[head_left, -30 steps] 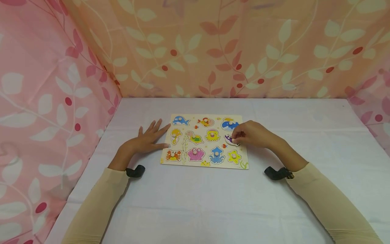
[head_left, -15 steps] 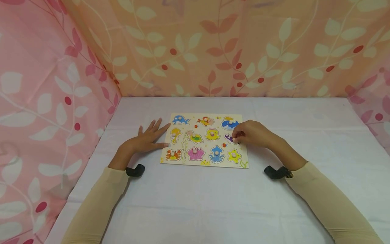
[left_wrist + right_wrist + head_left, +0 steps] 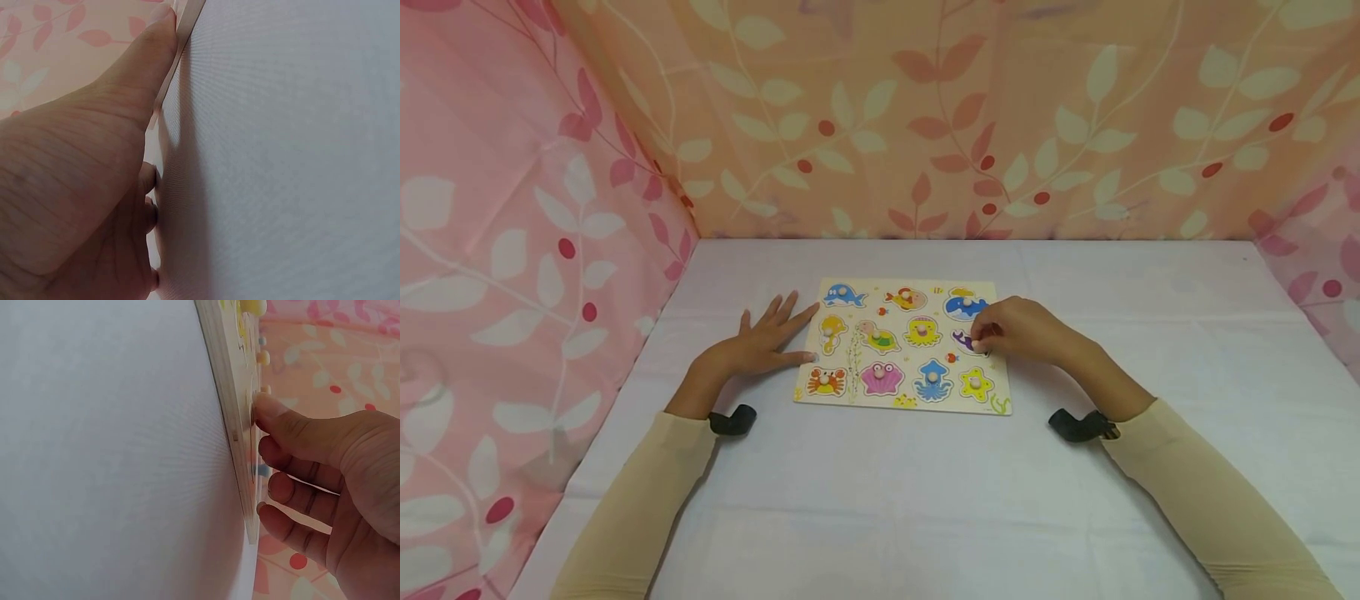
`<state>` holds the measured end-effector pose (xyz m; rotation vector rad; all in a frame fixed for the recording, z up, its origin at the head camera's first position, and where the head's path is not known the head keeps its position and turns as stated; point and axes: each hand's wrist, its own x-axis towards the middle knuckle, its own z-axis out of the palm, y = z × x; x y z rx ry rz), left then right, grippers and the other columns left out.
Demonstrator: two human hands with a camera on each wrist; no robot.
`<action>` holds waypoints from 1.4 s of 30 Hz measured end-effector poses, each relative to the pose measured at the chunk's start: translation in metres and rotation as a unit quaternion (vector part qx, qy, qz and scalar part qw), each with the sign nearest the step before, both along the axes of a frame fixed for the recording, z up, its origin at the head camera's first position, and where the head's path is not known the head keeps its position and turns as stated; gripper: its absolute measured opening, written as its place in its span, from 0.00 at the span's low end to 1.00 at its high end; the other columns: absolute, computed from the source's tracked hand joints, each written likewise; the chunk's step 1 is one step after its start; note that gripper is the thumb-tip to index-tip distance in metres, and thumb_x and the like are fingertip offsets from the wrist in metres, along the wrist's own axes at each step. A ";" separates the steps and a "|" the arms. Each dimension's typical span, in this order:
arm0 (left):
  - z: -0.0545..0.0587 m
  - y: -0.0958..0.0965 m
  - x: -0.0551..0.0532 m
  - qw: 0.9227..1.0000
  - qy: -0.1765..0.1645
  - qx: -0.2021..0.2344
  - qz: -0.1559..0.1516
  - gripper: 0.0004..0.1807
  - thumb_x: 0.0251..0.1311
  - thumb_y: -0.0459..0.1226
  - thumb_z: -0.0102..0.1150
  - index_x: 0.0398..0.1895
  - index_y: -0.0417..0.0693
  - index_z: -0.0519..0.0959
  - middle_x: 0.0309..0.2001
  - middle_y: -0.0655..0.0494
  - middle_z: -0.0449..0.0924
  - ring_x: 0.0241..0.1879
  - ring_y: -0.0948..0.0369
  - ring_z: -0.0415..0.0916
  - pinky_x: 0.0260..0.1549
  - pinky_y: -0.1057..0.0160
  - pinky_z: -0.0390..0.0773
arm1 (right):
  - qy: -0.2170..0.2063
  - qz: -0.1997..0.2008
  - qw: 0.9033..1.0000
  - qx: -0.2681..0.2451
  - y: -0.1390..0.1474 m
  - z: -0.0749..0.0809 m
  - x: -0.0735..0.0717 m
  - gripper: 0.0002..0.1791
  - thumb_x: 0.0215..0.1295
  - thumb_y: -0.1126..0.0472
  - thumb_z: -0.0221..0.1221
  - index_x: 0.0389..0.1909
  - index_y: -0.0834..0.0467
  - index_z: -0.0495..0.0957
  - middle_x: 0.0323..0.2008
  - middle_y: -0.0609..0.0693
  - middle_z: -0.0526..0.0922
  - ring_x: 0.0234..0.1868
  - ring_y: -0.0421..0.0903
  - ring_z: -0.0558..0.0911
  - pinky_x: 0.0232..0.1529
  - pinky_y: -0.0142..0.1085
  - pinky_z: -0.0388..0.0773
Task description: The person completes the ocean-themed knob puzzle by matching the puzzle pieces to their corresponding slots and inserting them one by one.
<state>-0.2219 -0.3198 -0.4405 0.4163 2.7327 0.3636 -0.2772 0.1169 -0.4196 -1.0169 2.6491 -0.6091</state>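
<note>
On the table lies a cream wooden peg puzzle board (image 3: pixel 987 288) with sea-animal pieces, each with a small round knob. My right hand (image 3: pixel 1026 329) pinches the purple sea-animal piece (image 3: pixel 962 338) at the board's right side, thumb and index finger together at it. Its knob and right part are covered by the fingers. The right wrist view has the thumb (image 3: pixel 275 412) right against the board's face. Spread flat, my left hand (image 3: pixel 760 346) rests at the board's left edge. In the left wrist view its thumb (image 3: pixel 147 56) lies along that edge.
Around the purple piece are the blue whale piece (image 3: pixel 957 307), the yellow octopus piece (image 3: pixel 922 332) and the yellow starfish piece (image 3: pixel 976 385). A white cloth (image 3: pixel 880 500) covers the table. Leaf-patterned curtains (image 3: pixel 880 125) close off the back and sides.
The purple piece, tilted with its white rim showing a second ago, now lies lower and flatter in the board. The right hand stays on it; the left hand has not moved.
</note>
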 end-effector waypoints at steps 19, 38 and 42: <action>-0.002 -0.001 0.001 1.000 -0.004 0.012 0.001 0.51 0.64 0.68 0.53 0.83 0.70 0.40 0.82 0.49 0.24 0.80 0.45 0.19 0.66 0.26 0.22 | 0.005 0.000 1.000 0.006 0.007 0.008 0.002 0.05 0.64 0.56 0.71 0.39 0.49 0.88 0.31 0.40 0.84 0.35 0.44 0.76 0.39 0.39 0.73; -0.001 -0.002 0.003 1.000 -0.001 0.015 0.005 0.51 0.63 0.69 0.53 0.83 0.71 0.41 0.82 0.49 0.25 0.80 0.45 0.20 0.66 0.26 0.22 | 0.105 -0.074 0.990 -0.060 0.057 0.065 0.001 0.08 0.69 0.60 0.65 0.45 0.57 0.88 0.35 0.48 0.87 0.38 0.47 0.79 0.44 0.47 0.77; -0.001 -0.002 0.003 1.000 0.002 0.012 0.003 0.52 0.62 0.70 0.53 0.83 0.70 0.40 0.82 0.49 0.24 0.80 0.45 0.20 0.66 0.25 0.23 | 0.117 -0.085 0.987 -0.067 0.066 0.072 0.001 0.09 0.70 0.58 0.64 0.45 0.57 0.88 0.34 0.48 0.86 0.38 0.48 0.78 0.44 0.48 0.76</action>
